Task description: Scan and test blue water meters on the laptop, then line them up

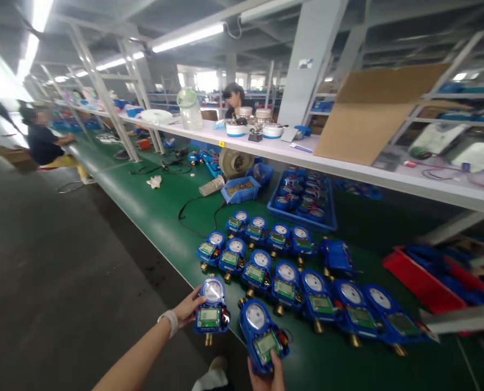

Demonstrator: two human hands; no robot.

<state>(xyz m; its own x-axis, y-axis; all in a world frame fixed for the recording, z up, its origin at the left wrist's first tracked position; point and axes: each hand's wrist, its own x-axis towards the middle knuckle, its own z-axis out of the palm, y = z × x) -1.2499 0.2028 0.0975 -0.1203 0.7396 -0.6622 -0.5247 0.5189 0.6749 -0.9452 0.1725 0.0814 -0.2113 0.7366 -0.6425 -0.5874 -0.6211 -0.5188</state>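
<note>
My left hand [188,307] grips a blue water meter [211,305] by its left side, just past the table's front edge. That meter has a round white dial above a green circuit board with a small display, and a brass fitting points down from it. My right hand [266,374] holds a second water meter [262,336] at its lower end, thumb on the display. This one is tilted, with wires showing at its right side. Beyond both hands, rows of similar water meters [286,282] lie on the green table [160,212].
A blue crate [333,217] of meter parts and a blue bin [247,196] of small brass pieces stand farther back. At right is a red crate [400,277]. A white shelf [299,155] overhangs the table. Two people [42,136] sit farther off. A black cable [180,213] crosses the table.
</note>
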